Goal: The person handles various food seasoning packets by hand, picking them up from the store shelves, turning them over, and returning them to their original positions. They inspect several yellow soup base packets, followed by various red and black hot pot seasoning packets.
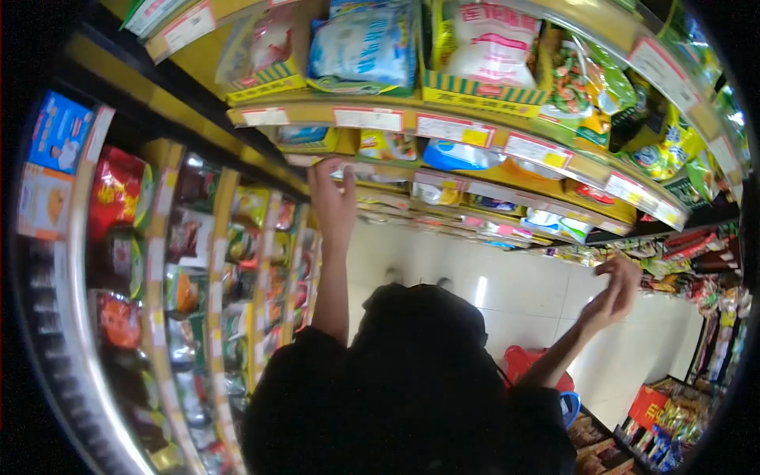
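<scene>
The person wears a plain black top (412,380). Its sleeves (305,352) end well back from the fingers (321,170), leaving the forearms, left hand (332,202) and right hand (613,289) bare.

Left hand (332,196) at 12 o'clock, fingers flat against shelf edge (380,170) below the price tags (368,119). Right hand (613,289) at 3 o'clock, raised, fingers loosely spread, near snack racks (697,253). Red container (522,362) at 5 o'clock.
</scene>
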The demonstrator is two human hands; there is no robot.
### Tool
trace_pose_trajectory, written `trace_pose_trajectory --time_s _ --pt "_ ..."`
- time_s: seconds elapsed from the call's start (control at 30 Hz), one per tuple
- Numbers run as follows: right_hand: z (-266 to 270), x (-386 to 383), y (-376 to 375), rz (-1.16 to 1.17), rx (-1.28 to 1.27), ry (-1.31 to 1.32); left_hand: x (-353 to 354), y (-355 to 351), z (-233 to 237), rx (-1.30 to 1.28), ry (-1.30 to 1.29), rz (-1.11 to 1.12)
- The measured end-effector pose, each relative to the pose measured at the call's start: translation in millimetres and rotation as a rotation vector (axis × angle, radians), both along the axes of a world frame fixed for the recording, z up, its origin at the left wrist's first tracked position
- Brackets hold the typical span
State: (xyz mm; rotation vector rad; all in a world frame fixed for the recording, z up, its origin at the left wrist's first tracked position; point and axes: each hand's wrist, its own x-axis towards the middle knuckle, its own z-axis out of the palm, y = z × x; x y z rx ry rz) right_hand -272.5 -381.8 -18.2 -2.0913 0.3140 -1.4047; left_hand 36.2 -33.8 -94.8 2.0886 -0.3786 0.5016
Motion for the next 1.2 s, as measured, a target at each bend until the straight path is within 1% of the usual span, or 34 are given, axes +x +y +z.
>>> trace_pose_trajectory --time_s 0.07,0.13,0.17,0.2,0.27,0.37,0.47,0.57,0.6,0.67,0.73,0.77,0.87,0.9,0.93,1.0,1.03,1.1,1.17,1.2 --pt "-23 15 50 0.076 0.394 0.008 8 0 -16 0.077 0.044 -0.039" --pt "-48 26 84 0.175 0.65 0.048 8 -8 -8 0.075 0.12 -0.073" --pt "-56 29 97 0.215 0.706 0.101 8 -12 -2 0.073 0.158 -0.09" --pt "-59 31 109 0.254 0.762 0.154 10 -15 4 0.129 0.141 -0.065" --pt "-56 34 123 0.3 0.669 0.253 17 -23 13 0.239 0.1 -0.014" --pt "-54 33 127 0.292 0.641 0.332 26 -30 18 0.394 0.013 0.014" --pt "-56 32 125 0.27 0.632 0.342 39 -30 13 0.281 -0.033 -0.027" --pt "-53 30 124 0.225 0.654 0.314 36 -32 27 0.034 -0.131 -0.015" --pt "-52 29 125 0.212 0.667 0.299 33 -34 33 -0.003 -0.165 0.019" --pt "-53 27 123 0.192 0.675 0.28 23 -32 45 -0.05 -0.068 0.045" --pt "-56 28 124 0.18 0.672 0.268 17 -22 48 -0.107 0.073 0.063" --pt "-54 28 125 0.164 0.681 0.272 9 -18 53 -0.158 0.088 0.04" --pt "-53 29 130 0.193 0.671 0.263 -16 4 36 -0.356 0.174 -0.177" --pt "-52 29 131 0.21 0.635 0.273 -31 9 30 -0.456 0.3 -0.223" --pt "-47 30 134 0.26 0.673 0.293 -48 14 22 -0.553 0.429 -0.27" --pt "-42 35 136 0.372 0.672 0.334 -78 21 3 -0.531 0.492 -0.338" --pt "-36 41 140 0.446 0.709 0.323 -95 20 1 -0.564 0.516 -0.382" --pt "-23 56 147 0.605 0.784 0.301 -123 5 4 -0.618 0.559 -0.454" --pt "-24 61 145 0.737 0.819 0.424 -138 -10 9 -0.643 0.561 -0.551" --pt "-24 63 144 0.802 0.836 0.485 -141 -18 17 -0.568 0.534 -0.557"
